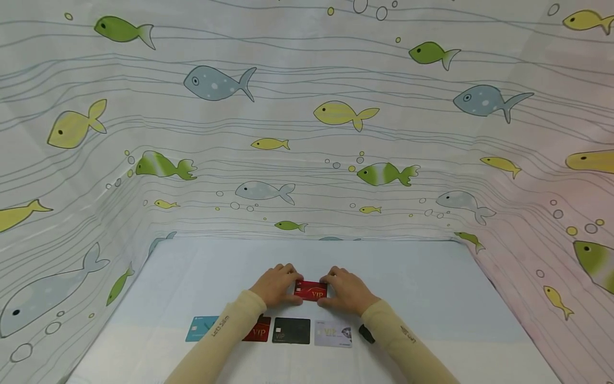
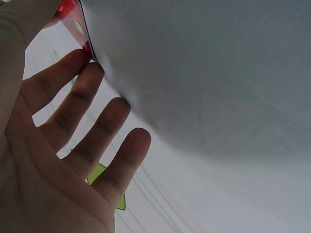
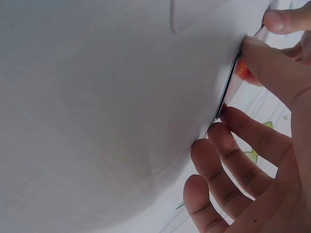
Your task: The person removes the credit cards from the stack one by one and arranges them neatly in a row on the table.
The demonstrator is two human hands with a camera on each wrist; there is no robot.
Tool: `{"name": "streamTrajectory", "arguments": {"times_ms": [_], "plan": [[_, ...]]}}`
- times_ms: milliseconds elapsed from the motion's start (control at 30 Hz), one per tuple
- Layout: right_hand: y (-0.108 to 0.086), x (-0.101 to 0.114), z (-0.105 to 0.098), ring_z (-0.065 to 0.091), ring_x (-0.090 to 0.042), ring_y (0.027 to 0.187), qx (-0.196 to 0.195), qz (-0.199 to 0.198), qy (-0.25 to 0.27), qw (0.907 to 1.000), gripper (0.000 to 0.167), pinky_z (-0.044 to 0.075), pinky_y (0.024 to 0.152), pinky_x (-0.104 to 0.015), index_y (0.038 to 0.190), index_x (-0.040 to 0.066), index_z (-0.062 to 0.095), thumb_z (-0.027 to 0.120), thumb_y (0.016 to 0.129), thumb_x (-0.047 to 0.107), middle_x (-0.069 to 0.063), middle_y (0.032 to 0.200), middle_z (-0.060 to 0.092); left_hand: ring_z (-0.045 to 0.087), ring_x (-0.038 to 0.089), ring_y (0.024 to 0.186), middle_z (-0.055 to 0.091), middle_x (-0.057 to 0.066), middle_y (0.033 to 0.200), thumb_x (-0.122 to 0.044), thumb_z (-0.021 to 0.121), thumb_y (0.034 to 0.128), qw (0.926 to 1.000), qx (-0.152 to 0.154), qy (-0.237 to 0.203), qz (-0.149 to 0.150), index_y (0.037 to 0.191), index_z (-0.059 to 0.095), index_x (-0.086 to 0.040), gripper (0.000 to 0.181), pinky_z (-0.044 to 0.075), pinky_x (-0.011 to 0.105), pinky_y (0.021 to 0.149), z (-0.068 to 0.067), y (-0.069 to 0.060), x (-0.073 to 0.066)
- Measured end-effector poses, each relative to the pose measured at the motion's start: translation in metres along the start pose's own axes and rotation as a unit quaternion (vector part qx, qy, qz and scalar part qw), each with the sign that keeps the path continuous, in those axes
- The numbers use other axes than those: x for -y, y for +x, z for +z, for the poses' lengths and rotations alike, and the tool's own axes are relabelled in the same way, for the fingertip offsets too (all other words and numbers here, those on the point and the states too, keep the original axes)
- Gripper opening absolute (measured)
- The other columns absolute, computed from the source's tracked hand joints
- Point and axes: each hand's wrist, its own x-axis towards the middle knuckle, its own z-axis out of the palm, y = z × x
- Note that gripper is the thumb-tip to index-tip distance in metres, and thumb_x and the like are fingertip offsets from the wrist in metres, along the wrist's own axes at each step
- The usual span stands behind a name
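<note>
A glossy red bank-style card [image 1: 310, 291] marked "VIP" lies flat on the white table, between my two hands. My left hand [image 1: 277, 286] holds its left end, thumb at the near corner and index finger at the far corner. On the opposite end my right hand [image 1: 348, 290] grips the near and far corners in the same way. The left wrist view shows the red card's edge [image 2: 77, 24] by the index fingertip, other fingers spread. In the right wrist view the card's thin edge [image 3: 227, 87] spans from thumb to index finger.
Nearer me is a row of cards: a blue card [image 1: 195, 329] partly under the left sleeve, a dark red VIP card [image 1: 259, 329], a black VIP card [image 1: 291, 330] and a silver VIP card [image 1: 333, 334]. A dark object [image 1: 366, 334] shows beside the right sleeve. Fish-patterned cloth [image 1: 297, 160] surrounds the table.
</note>
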Motion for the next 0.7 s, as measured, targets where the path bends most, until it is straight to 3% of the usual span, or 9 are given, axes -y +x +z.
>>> {"name": "streamTrajectory", "arguments": {"times_ms": [700], "plan": [[0.0004,0.001,-0.0007,0.057,-0.012,0.093,0.008,-0.001,0.019,0.9998,0.048,0.054,0.089,-0.036,0.121,0.016,0.069,0.08,0.085,0.046,0.003,0.108,0.058,0.057,0.022,0.102,0.061,0.002,0.112,-0.044,0.081,0.0852,0.9999,0.001,0.013,0.006,0.121,0.07,-0.014,0.048,0.052,0.043,0.092,-0.0005,-0.0015,-0.0009]]}}
